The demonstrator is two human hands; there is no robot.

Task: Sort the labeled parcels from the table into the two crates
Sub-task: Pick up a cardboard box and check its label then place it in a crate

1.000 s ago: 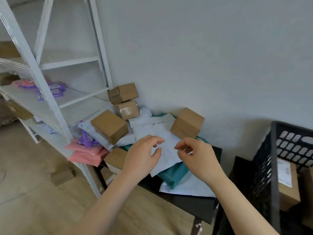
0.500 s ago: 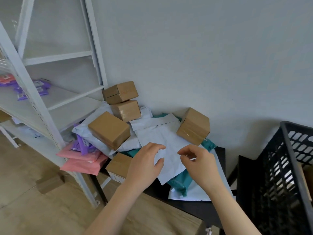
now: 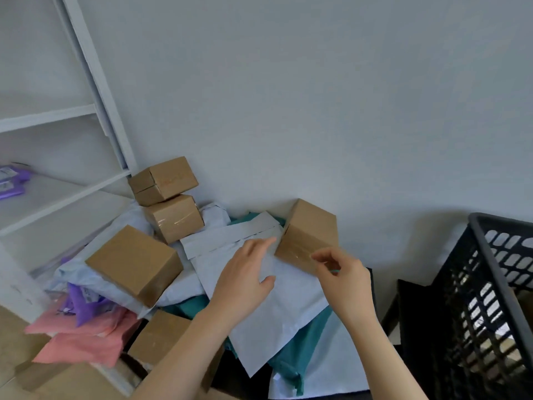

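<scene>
Upward across the white mailer (image 3: 277, 313), the left hand (image 3: 245, 280) and right hand (image 3: 343, 272) are being moved toward the cardboard box (image 3: 310, 232), probably being chosen next; left fingers (image 3: 261, 245) straight, right fingers (image 3: 323, 255) curled, hold unclear.

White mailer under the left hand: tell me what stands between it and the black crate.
A cardboard box sits at the white mailer's far right corner, toward the black crate; whether it rests on the mailer's edge I cannot tell. The right hand is in front of that box, fingers curled. The left hand lies on it.
</scene>
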